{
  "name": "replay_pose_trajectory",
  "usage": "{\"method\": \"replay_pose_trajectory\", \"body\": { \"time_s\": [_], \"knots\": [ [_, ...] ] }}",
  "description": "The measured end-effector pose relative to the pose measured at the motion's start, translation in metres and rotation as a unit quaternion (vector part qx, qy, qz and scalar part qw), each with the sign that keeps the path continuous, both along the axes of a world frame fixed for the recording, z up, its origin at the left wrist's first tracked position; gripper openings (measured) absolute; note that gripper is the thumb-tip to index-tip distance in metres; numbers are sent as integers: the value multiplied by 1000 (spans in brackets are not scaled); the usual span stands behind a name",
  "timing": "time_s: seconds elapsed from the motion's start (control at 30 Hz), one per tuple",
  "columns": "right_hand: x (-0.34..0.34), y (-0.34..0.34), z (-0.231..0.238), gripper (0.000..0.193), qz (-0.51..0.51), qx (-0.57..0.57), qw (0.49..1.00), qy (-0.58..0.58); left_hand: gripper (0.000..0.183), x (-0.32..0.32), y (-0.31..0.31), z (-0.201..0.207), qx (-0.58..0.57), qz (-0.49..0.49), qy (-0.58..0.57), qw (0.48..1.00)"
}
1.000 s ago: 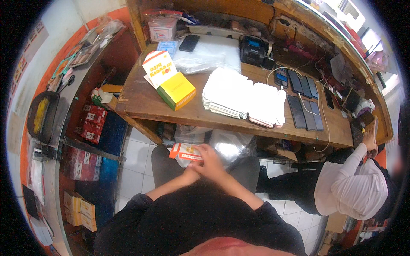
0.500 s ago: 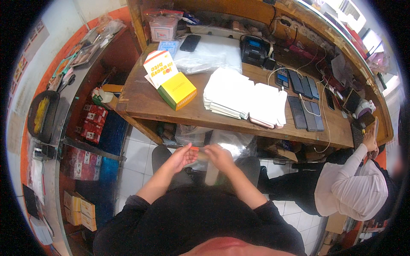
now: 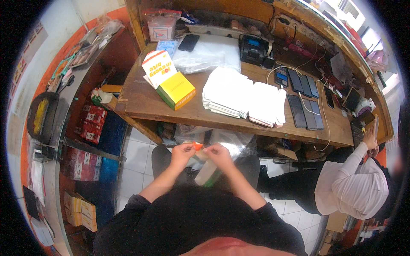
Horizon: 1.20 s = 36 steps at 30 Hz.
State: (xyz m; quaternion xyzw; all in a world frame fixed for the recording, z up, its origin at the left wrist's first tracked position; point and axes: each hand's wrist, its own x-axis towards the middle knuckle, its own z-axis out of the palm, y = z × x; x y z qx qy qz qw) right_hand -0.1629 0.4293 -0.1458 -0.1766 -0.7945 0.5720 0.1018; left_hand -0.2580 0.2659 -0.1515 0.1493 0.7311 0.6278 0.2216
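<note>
Over my lap, in front of the table edge, both hands hold a thin pale card piece [image 3: 206, 173] with an orange tip and a green lower end. It looks like part of a folding carton, though my fingers hide much of it. My left hand [image 3: 183, 154] pinches the orange tip. The fingers of my right hand [image 3: 219, 156] are closed on the pale edge beside it. On the table beyond stands a yellow, green and white carton [image 3: 178, 90] with its lid flap raised. To its right lie stacked white card sheets [image 3: 226, 91].
Several phones [image 3: 297, 111] and white cables lie on the right of the wooden table [image 3: 145, 102]. A black card terminal [image 3: 255, 49] and a plastic-wrapped stack [image 3: 209, 51] are behind. A shelf [image 3: 60, 141] stands left. A co-worker [image 3: 350, 187] sits at right.
My left hand has turned from open-palmed to pinching the orange tip. My right hand stays close beside it, and the card piece has tilted, showing its green end.
</note>
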Motion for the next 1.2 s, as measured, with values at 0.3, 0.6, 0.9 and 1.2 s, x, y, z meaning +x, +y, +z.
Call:
{"method": "replay_pose_trajectory", "body": {
  "time_s": [0.3,0.6,0.9,1.2],
  "knots": [
    [-4,-31,18,22,-75,-248,966,-11,19,13,20,-6,-16,112,145,983],
    [-6,-47,-15,23,-112,23,988,101,30,37,22,-1,32,55,113,992],
    [-13,-23,-67,46,-187,-74,979,5,31,-1,-6,-39,167,119,-242,948],
    [18,4,2,26,74,123,978,-154,25,-20,-34,-28,-109,-257,-108,954]
  ]
}}
